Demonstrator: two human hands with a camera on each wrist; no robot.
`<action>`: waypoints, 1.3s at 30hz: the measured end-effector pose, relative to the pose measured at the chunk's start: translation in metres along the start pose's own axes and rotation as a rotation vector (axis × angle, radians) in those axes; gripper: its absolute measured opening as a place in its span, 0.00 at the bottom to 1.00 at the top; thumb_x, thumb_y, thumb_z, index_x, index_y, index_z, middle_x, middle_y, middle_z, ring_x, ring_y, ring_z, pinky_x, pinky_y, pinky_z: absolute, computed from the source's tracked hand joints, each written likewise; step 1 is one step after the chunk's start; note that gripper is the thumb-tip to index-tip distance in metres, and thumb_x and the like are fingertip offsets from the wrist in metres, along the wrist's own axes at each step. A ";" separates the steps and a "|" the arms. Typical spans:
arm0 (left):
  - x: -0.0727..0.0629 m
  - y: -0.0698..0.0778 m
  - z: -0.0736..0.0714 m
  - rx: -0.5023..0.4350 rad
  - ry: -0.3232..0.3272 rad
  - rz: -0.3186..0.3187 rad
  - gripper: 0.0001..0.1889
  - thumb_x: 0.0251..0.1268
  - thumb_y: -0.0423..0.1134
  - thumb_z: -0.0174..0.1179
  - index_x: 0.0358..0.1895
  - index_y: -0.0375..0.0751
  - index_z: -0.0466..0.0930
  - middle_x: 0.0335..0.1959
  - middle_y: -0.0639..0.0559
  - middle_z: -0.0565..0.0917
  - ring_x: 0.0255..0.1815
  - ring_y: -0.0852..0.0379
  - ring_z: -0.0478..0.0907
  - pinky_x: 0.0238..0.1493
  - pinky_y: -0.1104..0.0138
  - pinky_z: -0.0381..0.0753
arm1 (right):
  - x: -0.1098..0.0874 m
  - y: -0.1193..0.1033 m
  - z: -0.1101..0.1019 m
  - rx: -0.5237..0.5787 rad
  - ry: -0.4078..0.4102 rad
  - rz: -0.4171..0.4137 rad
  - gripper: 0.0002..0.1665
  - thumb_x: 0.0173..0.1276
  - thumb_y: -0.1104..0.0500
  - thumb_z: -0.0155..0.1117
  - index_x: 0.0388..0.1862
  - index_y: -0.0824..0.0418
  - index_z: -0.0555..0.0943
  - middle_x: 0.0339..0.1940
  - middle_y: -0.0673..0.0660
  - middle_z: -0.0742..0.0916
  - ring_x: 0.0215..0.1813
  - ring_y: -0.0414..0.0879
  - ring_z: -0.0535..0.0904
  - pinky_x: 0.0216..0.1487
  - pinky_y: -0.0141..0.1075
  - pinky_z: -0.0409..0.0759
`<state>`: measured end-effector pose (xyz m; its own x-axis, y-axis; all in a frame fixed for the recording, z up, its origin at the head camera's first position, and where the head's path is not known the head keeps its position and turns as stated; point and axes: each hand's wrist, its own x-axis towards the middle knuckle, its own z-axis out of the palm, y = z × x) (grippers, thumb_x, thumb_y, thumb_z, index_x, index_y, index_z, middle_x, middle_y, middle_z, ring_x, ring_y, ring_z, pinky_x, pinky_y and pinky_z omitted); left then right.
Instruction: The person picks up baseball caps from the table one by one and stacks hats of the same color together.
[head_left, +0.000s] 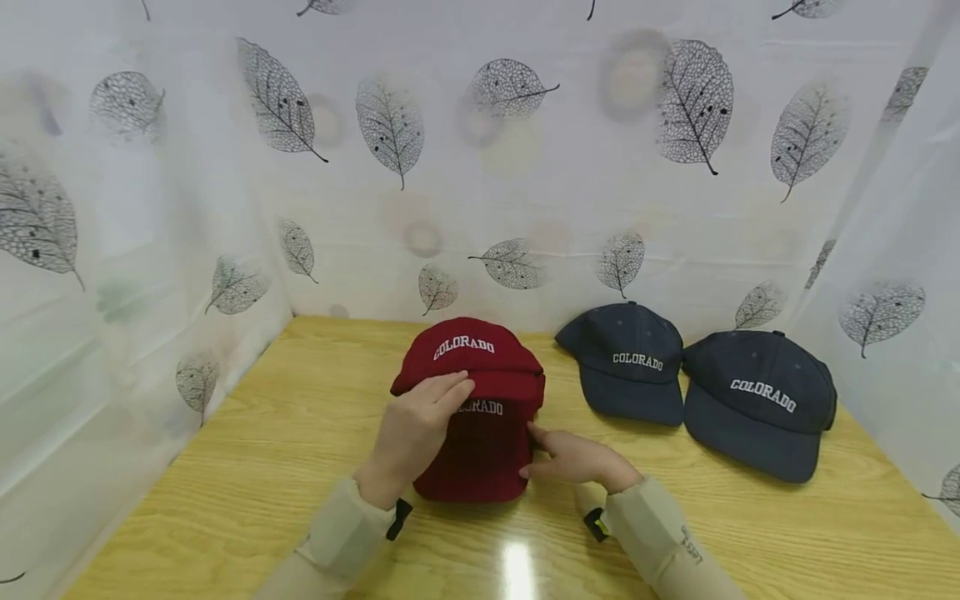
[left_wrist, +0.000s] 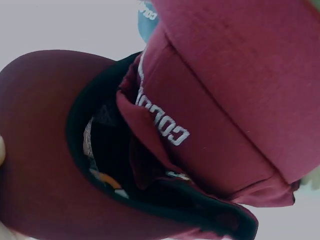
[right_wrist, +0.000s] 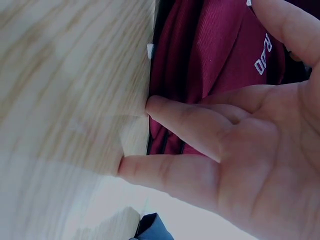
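Note:
In the head view, a red cap (head_left: 465,333) with white COLORADO lettering sits tilted at the top of a stack. My left hand (head_left: 416,425) holds it by the visor, whose underside and the cap's dark inner band show in the left wrist view. Beneath it another red cap (head_left: 472,467) lies with its visor toward me, its lettering partly covered. My right hand (head_left: 573,458) rests beside the stack with its fingers extended. The right wrist view shows those fingers (right_wrist: 185,117) against the caps' folded side (right_wrist: 220,50), tips at the tabletop.
Two navy caps, one (head_left: 633,362) farther back and one (head_left: 761,400) at the right, lie side by side on the wooden table (head_left: 262,450). A leaf-patterned white curtain (head_left: 480,183) hangs behind and along both sides.

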<state>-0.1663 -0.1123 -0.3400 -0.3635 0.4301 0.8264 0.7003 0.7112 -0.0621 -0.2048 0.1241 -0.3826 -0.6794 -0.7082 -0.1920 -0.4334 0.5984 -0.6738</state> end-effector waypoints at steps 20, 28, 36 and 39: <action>-0.013 0.005 -0.006 -0.055 -0.689 -0.028 0.16 0.57 0.30 0.55 0.48 0.48 0.78 0.46 0.46 0.79 0.45 0.54 0.76 0.38 0.64 0.76 | 0.003 0.003 0.001 -0.006 -0.018 -0.101 0.27 0.59 0.55 0.60 0.56 0.65 0.69 0.51 0.54 0.77 0.54 0.47 0.70 0.54 0.41 0.65; -0.018 0.004 -0.005 -0.171 -0.823 -0.065 0.19 0.52 0.26 0.58 0.48 0.46 0.79 0.48 0.49 0.78 0.51 0.55 0.73 0.49 0.64 0.71 | 0.000 0.008 -0.007 -0.122 -0.061 -0.143 0.19 0.63 0.57 0.55 0.51 0.66 0.75 0.51 0.56 0.78 0.54 0.46 0.71 0.54 0.38 0.66; -0.017 0.005 -0.005 -0.177 -0.896 -0.069 0.21 0.49 0.25 0.59 0.48 0.46 0.79 0.49 0.49 0.77 0.52 0.55 0.72 0.51 0.62 0.68 | -0.003 0.010 -0.013 -0.109 -0.074 -0.141 0.14 0.64 0.56 0.55 0.34 0.65 0.82 0.55 0.66 0.74 0.56 0.55 0.69 0.53 0.40 0.67; -0.018 0.006 -0.004 -0.176 -0.924 -0.078 0.21 0.49 0.25 0.59 0.48 0.47 0.79 0.49 0.50 0.77 0.52 0.55 0.72 0.52 0.62 0.68 | -0.004 0.009 -0.013 -0.091 -0.078 -0.131 0.14 0.63 0.55 0.55 0.28 0.63 0.82 0.56 0.68 0.73 0.57 0.56 0.69 0.50 0.38 0.68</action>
<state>-0.1532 -0.1184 -0.3524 -0.7037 0.7088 0.0491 0.7085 0.6950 0.1225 -0.2138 0.1374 -0.3784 -0.5670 -0.8073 -0.1635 -0.5699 0.5278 -0.6298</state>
